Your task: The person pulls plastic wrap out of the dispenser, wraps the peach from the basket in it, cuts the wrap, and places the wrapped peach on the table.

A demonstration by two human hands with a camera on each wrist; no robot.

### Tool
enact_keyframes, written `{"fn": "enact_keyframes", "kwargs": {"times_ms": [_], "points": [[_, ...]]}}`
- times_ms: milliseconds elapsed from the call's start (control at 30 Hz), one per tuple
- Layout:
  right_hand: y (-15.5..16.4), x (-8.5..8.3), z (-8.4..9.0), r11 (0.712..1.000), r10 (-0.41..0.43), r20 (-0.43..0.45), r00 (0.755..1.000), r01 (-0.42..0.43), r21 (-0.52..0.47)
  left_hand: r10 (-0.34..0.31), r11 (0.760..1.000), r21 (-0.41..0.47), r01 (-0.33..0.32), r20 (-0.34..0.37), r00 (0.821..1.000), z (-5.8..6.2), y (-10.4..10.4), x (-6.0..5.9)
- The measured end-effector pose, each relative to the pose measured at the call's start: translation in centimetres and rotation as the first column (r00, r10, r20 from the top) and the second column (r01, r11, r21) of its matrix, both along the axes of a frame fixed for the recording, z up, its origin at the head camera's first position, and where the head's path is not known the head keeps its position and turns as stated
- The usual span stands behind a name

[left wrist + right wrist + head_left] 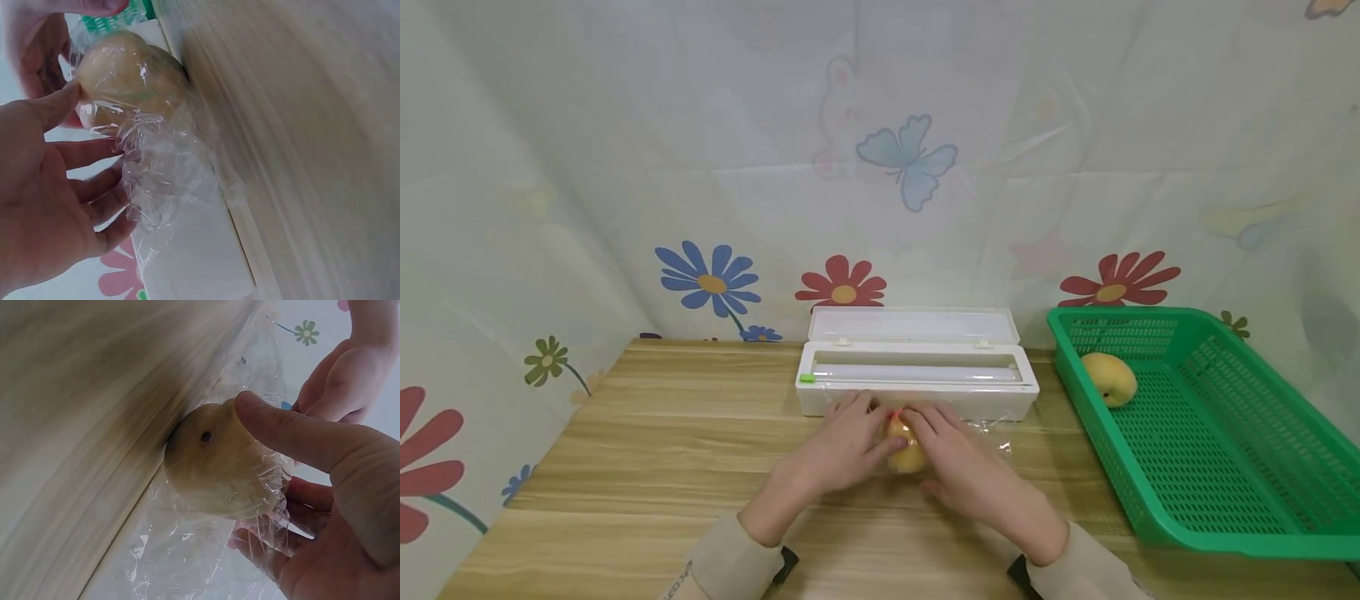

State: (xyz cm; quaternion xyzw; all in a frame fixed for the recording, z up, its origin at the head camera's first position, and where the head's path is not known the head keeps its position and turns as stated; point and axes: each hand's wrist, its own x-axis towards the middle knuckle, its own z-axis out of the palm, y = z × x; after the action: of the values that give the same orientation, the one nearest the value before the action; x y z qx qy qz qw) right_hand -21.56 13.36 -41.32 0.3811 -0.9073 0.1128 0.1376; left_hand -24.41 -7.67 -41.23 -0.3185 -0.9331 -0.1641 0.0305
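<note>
A rounded yellow fruit (911, 455) sits on the table between both hands, covered in clear plastic wrap (172, 178). The left hand (842, 446) has its thumb against the fruit's side, and its bent fingers hold the crumpled wrap in the left wrist view. From the other side, the right hand (962, 458) grips the wrapped fruit, thumb over it and fingers curved behind. A dark spot shows on the fruit (206, 465) in the right wrist view. Loose film spreads on both sides. Just behind stands a white wrap dispenser (820, 404), lid raised, with a roll inside.
At the right is a green plastic basket (1105, 454) with another yellow fruit (1108, 379) in its far left corner. The wood-grain table (685, 433) extends to the left. A printed curtain (737, 125) hangs behind the table's back edge.
</note>
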Motion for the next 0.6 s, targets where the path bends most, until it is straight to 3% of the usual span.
{"fn": "enact_keyframes", "kwargs": {"times_ms": [100, 300, 467, 600], "points": [[0.0, -0.2, -0.2, 1.0, -0.006, 0.0, 1.0, 0.006, -0.001, -0.004, 1.0, 0.014, 0.004, 0.004, 1.0, 0.0, 0.0, -0.1], [-0.1, -0.6, -0.5, 0.999, -0.039, -0.005, 0.999, 0.038, -0.017, -0.019, 0.991, 0.131, 0.015, 0.029, 0.999, 0.9, -0.4, -0.1], [-0.1, -0.9, -0.7, 0.998, -0.056, -0.028, 0.998, 0.055, -0.022, 0.048, 0.982, 0.182, -0.041, -0.035, 0.998, 1.4, -1.1, -0.5], [-0.1, -1.1, -0.7, 0.998, -0.065, -0.028, 0.997, 0.065, -0.027, 0.134, 0.962, 0.25, -0.106, -0.098, 0.986, 1.7, -2.0, -1.2]]}}
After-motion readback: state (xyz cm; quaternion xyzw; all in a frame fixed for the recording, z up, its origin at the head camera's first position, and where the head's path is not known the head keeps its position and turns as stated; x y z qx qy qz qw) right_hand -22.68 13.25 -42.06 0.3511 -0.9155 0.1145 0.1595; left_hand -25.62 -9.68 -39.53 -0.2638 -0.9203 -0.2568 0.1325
